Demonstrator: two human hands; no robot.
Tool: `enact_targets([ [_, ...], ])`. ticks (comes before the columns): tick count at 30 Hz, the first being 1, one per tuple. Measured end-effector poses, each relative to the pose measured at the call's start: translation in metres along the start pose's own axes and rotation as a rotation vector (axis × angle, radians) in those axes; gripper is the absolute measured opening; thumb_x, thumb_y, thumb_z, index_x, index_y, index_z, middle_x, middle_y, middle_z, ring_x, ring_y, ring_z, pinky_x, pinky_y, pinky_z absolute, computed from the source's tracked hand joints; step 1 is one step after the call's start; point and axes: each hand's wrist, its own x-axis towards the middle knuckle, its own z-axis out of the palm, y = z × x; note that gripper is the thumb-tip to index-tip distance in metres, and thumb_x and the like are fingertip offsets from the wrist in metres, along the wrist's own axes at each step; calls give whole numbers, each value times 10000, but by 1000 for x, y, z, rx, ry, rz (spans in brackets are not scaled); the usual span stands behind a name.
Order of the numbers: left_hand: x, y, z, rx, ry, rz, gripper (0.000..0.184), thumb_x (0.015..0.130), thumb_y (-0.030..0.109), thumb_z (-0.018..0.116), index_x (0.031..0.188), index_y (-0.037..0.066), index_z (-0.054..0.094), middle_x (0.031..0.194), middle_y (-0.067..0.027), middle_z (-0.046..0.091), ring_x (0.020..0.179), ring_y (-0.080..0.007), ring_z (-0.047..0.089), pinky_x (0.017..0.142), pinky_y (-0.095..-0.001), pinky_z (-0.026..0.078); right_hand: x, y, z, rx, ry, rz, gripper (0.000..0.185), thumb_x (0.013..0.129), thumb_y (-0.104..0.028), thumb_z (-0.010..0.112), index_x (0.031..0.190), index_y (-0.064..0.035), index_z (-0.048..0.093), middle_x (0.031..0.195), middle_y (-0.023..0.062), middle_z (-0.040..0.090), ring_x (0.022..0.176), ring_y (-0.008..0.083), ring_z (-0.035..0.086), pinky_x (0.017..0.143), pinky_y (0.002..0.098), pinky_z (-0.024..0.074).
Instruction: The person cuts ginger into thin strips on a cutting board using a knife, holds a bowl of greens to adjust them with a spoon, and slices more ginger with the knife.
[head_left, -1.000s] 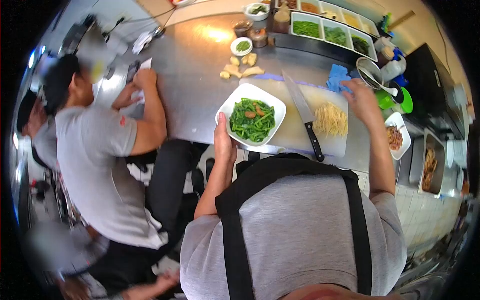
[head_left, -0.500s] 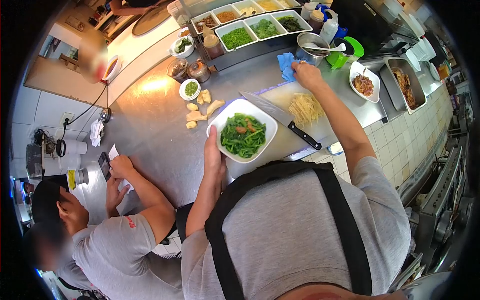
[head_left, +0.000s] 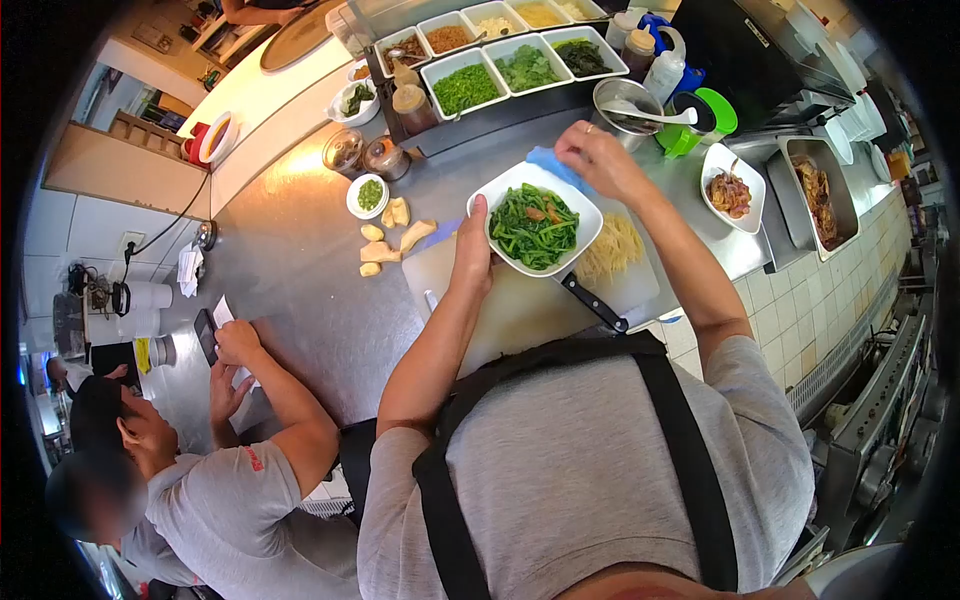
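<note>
A steel counter (head_left: 320,330), garnish tubs (head_left: 497,72) and matching grey shirts (head_left: 570,460) show a restaurant kitchen

We see only the thumb side of the left grip (head_left: 474,250); its other fingers vanish beneath the square white bowl (head_left: 588,226), which also covers most of the blade of the black-handled knife (head_left: 597,305). The right grip (head_left: 602,162) hides part of the blue cloth (head_left: 556,163); whether it touches, we cannot tell. At lower left, a person's head (head_left: 97,495) is blurred. The top edge cuts off a round tray (head_left: 297,38).
</note>
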Motion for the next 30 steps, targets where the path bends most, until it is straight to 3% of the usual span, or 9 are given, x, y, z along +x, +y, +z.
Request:
enact_targets([
  [5, 15, -1, 12, -24, -13, 49, 542, 972, 503, 398, 1168, 20, 545, 1002, -107, 652, 816, -199, 681, 624, -348, 586, -1, 19, 10, 36, -93, -123, 102, 807, -63, 670, 888, -57, 609, 1022, 103, 578, 900, 308, 604, 766, 391, 500],
  [9, 22, -2, 10, 43, -45, 0, 533, 971, 494, 407, 1170, 18, 544, 1002, -107, 653, 808, -197, 682, 614, -344, 586, 7, 15, 5, -10, -235, -87, 137, 797, -52, 672, 897, -71, 580, 999, 92, 563, 925, 313, 591, 768, 386, 503],
  [12, 26, 1, 10, 80, -71, -36, 528, 972, 484, 411, 1181, 15, 535, 1004, -106, 653, 805, -192, 682, 618, -346, 587, 16, 19, 8, -61, -202, -174, 184, 797, -52, 670, 944, -79, 563, 987, 90, 561, 918, 314, 599, 767, 379, 509],
  [17, 29, 8, 10, 82, -128, -12, 526, 977, 461, 418, 1210, -2, 510, 1026, -114, 650, 816, -200, 682, 650, -370, 591, 28, 14, 6, -49, -57, -125, 235, 801, -94, 668, 1003, -76, 549, 974, 105, 606, 893, 312, 627, 761, 384, 517],
  [22, 24, 33, 16, 14, -174, -62, 538, 988, 454, 405, 1235, -10, 514, 1115, -133, 635, 962, -215, 657, 812, -356, 558, 43, 18, -3, 79, 26, -24, 318, 804, -113, 664, 1098, -69, 554, 921, 124, 666, 876, 289, 662, 793, 358, 518],
  [25, 30, 38, 15, 25, -256, -86, 545, 991, 466, 393, 1239, -1, 525, 1148, -133, 628, 1038, -205, 631, 901, -336, 516, 51, 4, -11, 154, -212, -13, 334, 817, -86, 661, 1128, -63, 539, 984, 117, 660, 912, 245, 656, 851, 348, 506],
  [30, 44, 32, 13, 63, -341, -106, 574, 977, 502, 411, 1227, -1, 529, 1117, -115, 634, 997, -193, 636, 883, -325, 517, 64, -16, 13, 133, -450, -173, 319, 809, -107, 686, 1080, -72, 520, 936, 124, 648, 860, 299, 647, 744, 394, 502],
])
